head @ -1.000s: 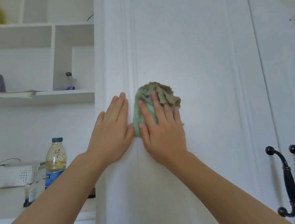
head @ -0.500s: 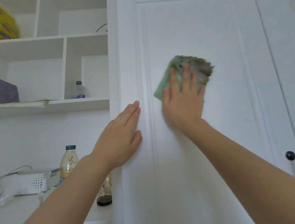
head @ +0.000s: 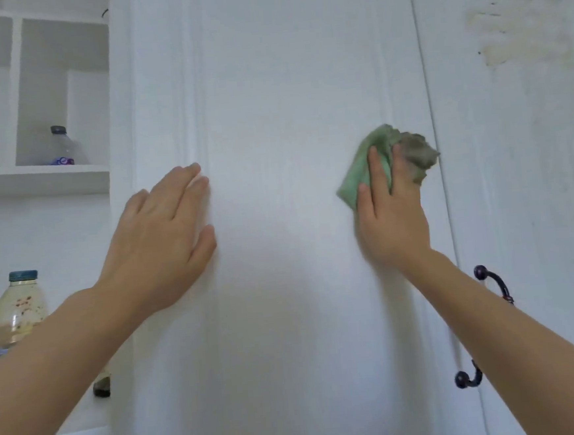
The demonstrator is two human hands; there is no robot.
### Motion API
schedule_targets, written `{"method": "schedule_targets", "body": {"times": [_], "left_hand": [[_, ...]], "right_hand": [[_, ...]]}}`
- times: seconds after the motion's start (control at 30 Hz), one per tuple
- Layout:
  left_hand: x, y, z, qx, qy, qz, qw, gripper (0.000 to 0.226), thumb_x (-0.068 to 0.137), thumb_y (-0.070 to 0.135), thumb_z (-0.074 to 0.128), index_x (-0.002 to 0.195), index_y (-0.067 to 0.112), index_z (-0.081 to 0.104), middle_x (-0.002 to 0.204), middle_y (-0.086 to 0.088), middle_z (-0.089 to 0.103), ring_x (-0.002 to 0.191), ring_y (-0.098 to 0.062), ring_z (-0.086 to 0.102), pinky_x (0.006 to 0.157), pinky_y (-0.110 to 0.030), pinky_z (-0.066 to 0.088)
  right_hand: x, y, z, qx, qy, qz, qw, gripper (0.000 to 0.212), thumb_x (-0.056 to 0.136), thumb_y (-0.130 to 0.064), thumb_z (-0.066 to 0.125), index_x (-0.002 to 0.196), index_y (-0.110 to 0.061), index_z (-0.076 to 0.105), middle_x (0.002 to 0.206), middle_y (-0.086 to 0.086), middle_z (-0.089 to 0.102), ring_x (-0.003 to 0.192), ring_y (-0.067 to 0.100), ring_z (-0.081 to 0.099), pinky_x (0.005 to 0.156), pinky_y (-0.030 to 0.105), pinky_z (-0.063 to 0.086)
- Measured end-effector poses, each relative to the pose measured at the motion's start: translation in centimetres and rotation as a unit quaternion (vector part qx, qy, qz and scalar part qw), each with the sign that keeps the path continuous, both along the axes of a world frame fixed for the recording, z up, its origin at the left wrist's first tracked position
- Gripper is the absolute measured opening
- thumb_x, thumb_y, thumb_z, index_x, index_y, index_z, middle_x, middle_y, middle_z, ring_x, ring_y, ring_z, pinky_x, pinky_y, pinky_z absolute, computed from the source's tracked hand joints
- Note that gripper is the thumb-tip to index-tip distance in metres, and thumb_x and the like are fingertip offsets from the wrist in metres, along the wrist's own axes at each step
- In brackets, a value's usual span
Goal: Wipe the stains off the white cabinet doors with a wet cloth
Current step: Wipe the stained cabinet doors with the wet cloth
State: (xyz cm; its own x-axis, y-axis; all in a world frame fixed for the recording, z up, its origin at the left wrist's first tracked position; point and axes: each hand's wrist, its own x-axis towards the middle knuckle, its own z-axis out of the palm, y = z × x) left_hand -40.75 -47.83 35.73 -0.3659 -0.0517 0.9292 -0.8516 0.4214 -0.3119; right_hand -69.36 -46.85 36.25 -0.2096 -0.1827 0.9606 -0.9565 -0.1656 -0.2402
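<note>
A crumpled green cloth (head: 370,162), grey with dirt along its right-hand folds, lies flat against a white cabinet door (head: 291,114) at roughly three o'clock on the raised panel, close to the door's right edge. The right hand (head: 394,222) presses it there with straight, spread fingers, palm to the wood, the cloth showing above and to the left of the fingertips; blur round the wrist suggests a stroke under way. At nine o'clock on the same panel the left hand (head: 164,240) rests flat on the moulded frame, fingers extended and holding nothing, apparently bracing the door against the push of the wipe.

The panel beneath both hands looks largely free of marks, so the step in hand reads as a finishing pass across this door. The heaviest soiling in view sits on the neighbouring door (head: 522,164), at about one o'clock from the cloth: a smeared yellowish-brown stain (head: 517,24) with a few dark flecks. A sensible next move would be to carry the cloth up and across the seam to that patch, perhaps turning it to a cleaner face first, and to shift the bracing hand so the second door stays steady.

A dark curved handle (head: 497,283) shows behind the right forearm. At eight o'clock an open shelf unit (head: 35,178) holds a clear bottle (head: 60,149), with a spotted bottle (head: 19,307) below it
</note>
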Motion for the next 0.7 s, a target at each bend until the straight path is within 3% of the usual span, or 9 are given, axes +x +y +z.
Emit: {"method": "schedule_targets", "body": {"times": [0.2,0.33,0.47,0.53,0.6,0.7], "left_hand": [[-4.8,0.7,-0.8,0.0,-0.083,-0.019,0.996,0.057,0.087,0.031,0.031,0.134,0.001,0.044,0.145,-0.012,0.039,0.132,-0.026,0.037,0.101,-0.049,0.035],[-7.3,0.8,-0.3,-0.004,-0.111,-0.004,0.994,0.057,0.087,0.03,0.03,0.134,0.001,0.046,0.144,-0.012,0.041,0.13,-0.028,0.042,0.099,-0.051,0.037],[-9.4,0.8,0.8,-0.004,-0.087,-0.004,0.996,0.058,0.086,0.031,0.03,0.134,0.001,0.046,0.144,-0.011,0.04,0.131,-0.029,0.04,0.098,-0.052,0.037],[-10.1,0.8,1.4,-0.013,-0.079,-0.005,0.997,0.059,0.086,0.031,0.029,0.135,0.002,0.045,0.145,-0.011,0.039,0.132,-0.028,0.039,0.099,-0.051,0.036],[-10.6,0.7,1.7,-0.021,-0.072,-0.008,0.997,0.059,0.087,0.031,0.029,0.135,0.002,0.044,0.146,-0.01,0.038,0.133,-0.028,0.037,0.1,-0.051,0.035],[-11.2,0.5,2.3,-0.033,-0.065,-0.007,0.997,0.058,0.087,0.031,0.029,0.135,0.002,0.045,0.146,-0.01,0.039,0.133,-0.027,0.037,0.1,-0.052,0.035]], "right_hand": [[0.4,1.3,-12.9,0.072,0.017,0.042,0.996,0.055,0.095,-0.046,0.013,0.147,-0.032,0.001,0.156,-0.005,-0.011,0.145,0.02,0.0,0.111,0.052,0.027],[-0.4,1.5,-7.8,0.065,0.018,0.043,0.997,0.062,0.091,-0.05,0.01,0.149,-0.031,0.002,0.158,0.004,-0.008,0.144,0.023,0.001,0.113,0.048,0.023],[-0.5,1.1,3.0,0.065,0.018,0.045,0.997,0.055,0.101,-0.039,0.024,0.151,-0.029,0.004,0.158,0.006,-0.01,0.145,0.022,-0.006,0.116,0.042,0.007],[-0.6,0.9,5.2,0.051,0.025,0.047,0.997,0.055,0.101,-0.038,0.025,0.151,-0.028,0.005,0.159,0.005,-0.008,0.145,0.02,-0.007,0.116,0.042,0.005],[-0.6,0.1,3.5,0.02,0.029,0.045,0.998,0.054,0.101,-0.037,0.025,0.151,-0.027,0.008,0.159,0.005,-0.004,0.145,0.02,-0.003,0.118,0.042,0.008],[-0.8,0.0,-4.4,-0.016,0.053,0.039,0.998,0.053,0.099,-0.038,0.023,0.15,-0.023,0.018,0.157,0.012,0.009,0.142,0.03,0.013,0.112,0.049,0.027]]}}
